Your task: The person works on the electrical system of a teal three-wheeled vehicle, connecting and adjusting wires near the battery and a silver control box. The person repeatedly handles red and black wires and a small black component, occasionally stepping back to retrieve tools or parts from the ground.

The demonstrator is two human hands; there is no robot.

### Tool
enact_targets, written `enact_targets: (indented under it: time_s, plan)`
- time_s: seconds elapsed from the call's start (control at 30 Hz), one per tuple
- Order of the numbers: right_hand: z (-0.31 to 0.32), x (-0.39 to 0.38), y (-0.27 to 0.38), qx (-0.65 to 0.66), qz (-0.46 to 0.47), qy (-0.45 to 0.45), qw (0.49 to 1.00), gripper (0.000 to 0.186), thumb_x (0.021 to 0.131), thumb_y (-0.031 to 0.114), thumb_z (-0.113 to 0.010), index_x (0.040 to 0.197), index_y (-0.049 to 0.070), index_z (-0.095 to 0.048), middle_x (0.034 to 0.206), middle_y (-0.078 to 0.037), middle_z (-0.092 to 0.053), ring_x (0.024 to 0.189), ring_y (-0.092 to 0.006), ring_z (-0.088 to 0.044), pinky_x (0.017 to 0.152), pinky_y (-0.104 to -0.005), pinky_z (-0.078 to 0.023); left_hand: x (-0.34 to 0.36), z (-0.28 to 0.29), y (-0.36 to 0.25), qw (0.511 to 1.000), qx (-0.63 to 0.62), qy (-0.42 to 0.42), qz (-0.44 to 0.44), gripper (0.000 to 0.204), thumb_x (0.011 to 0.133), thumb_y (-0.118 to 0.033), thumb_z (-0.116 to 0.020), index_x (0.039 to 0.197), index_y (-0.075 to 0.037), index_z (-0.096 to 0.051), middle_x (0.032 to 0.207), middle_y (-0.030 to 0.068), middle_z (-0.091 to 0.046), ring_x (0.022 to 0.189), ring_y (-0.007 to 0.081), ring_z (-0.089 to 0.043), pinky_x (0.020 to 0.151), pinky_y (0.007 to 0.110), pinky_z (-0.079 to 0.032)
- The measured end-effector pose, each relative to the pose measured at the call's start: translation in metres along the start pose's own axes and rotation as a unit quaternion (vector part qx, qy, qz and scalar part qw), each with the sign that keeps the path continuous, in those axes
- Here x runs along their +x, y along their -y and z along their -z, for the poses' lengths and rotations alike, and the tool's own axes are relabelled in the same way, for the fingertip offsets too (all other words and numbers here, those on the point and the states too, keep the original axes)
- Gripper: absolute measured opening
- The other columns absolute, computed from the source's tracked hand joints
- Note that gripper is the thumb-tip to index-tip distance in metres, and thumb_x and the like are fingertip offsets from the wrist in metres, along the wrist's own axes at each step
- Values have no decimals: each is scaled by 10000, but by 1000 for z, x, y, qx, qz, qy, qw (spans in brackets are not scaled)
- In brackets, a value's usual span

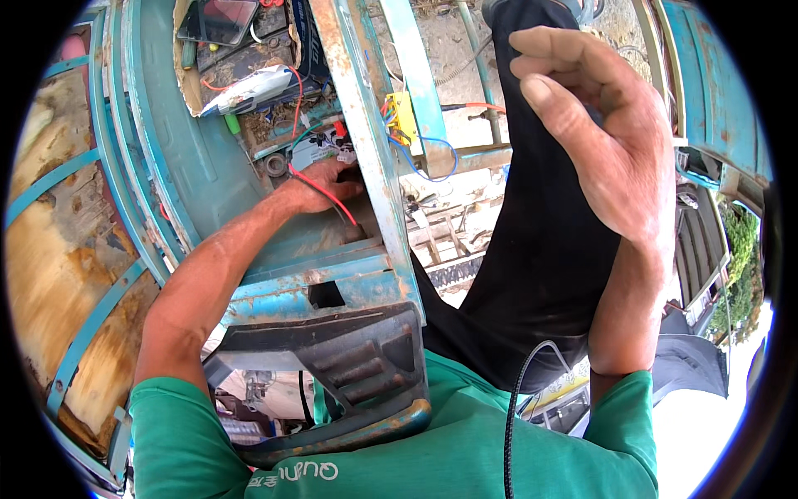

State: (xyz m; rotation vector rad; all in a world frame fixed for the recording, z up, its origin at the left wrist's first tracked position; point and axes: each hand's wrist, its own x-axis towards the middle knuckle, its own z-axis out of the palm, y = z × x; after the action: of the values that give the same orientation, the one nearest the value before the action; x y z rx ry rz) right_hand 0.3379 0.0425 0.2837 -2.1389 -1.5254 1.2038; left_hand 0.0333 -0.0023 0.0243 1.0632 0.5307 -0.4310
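My left hand (pixel 320 187) reaches into a teal metal compartment on the left. A red wire (pixel 328 193) crosses over its back, and a small white connector (pixel 345 155) lies right by its fingers. The fingers run in behind a rusty upright beam (pixel 366 133), so their grip is hidden. My right hand (pixel 603 125) is raised over my dark trouser leg at the upper right. Its fingers are loosely curved, with the thumb apart from them and nothing visible between. A yellow block (pixel 401 118) with blue wires is fixed beside the beam, between the two hands.
A cardboard box (pixel 187 71) at the upper left holds a phone (pixel 218 21) and loose items. Near it lies a screwdriver with a green handle (pixel 232 124). A black and rusty step-like panel (pixel 357 366) stands against my front. A black braided cable (pixel 509 424) hangs down my shirt.
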Motion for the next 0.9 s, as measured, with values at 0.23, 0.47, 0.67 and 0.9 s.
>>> enact_targets:
  time_s: [0.23, 0.47, 0.67, 0.9]
  plan:
    - [-25, -16, -8, 148, -16, 12, 989, 325, 978, 171, -637, 1249, -7, -621, 1078, -104, -700, 1039, -156, -653, 915, -294, -515, -1, -8, 8, 970, 235, -19, -54, 415, 921, -160, -593, 1325, -80, -540, 1370, 244, -501, 1234, 411, -511, 1039, 474, -434]
    - [-56, -30, -11, 182, -7, 6, 983, 348, 914, 200, -662, 1151, -55, -650, 929, -153, -724, 802, -184, -692, 737, -320, -551, -14, -11, -2, 969, 216, -58, -101, 367, 941, -140, -532, 1303, -81, -548, 1384, 210, -497, 1226, 392, -519, 1037, 433, -443]
    - [-92, -51, 21, 174, -36, 69, 982, 479, 875, 174, -678, 1304, -5, -561, 1227, -185, -626, 1086, -281, -630, 890, -391, -524, -46, -5, -26, 937, 347, -33, -20, 381, 898, -154, -602, 1278, -121, -605, 1383, 141, -512, 1237, 375, -530, 1007, 474, -461]
    - [-107, -43, 15, 204, -101, 79, 970, 571, 905, 129, -652, 1415, -35, -455, 1259, -192, -595, 1123, -240, -600, 906, -355, -524, -72, 25, 3, 906, 369, -30, 205, 426, 876, -240, -626, 1269, -76, -614, 1210, 213, -646, 1161, 385, -597, 986, 492, -476]
